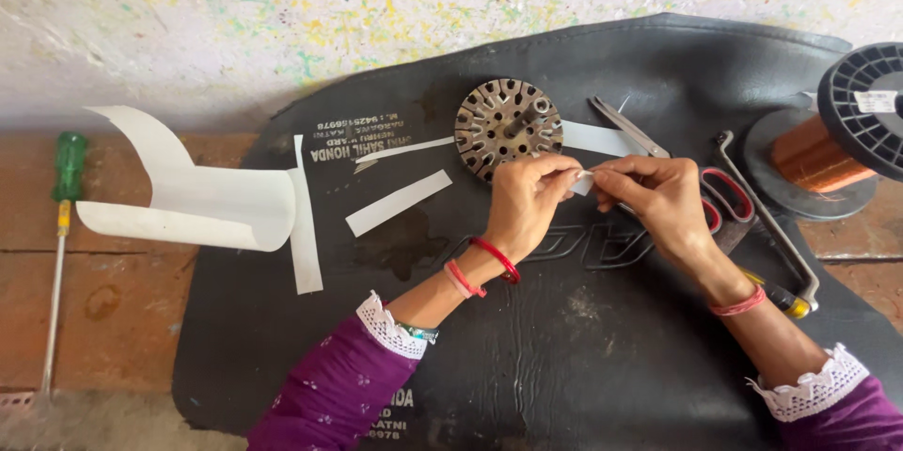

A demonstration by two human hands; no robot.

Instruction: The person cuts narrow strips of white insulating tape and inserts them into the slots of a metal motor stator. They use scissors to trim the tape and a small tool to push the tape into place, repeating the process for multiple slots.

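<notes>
Both hands meet over a black rubber mat [564,357] that covers the tabletop. The left hand [523,199] and the right hand [658,195] each pinch one end of a small white paper slip [584,182], thumb and forefinger closed on it, the other fingers curled. The slip sits between the two hands, held just off the mat.

Just beyond the left hand's fingertips lies a round slotted metal motor core [508,125] with a short shaft standing at its centre. Farther from the left hand, towards its outer side, lie cut white paper strips [397,203] and a large curled white sheet [212,202]; well beyond those, a green-handled screwdriver [64,189] rests on the bare reddish surface. Partly under the right hand is a pair of scissors [649,145] with red-lined handles, a bent metal rod [767,216] lies just to its outer side, and a spool of copper wire [832,145] stands farther out still.

Judging by the grip, the step in hand seems to be folding or creasing the slip to shape. The next move would likely call for a firm pinch along the fold and keeping the slip's edges aligned, since such thin paper bends off line easily.
</notes>
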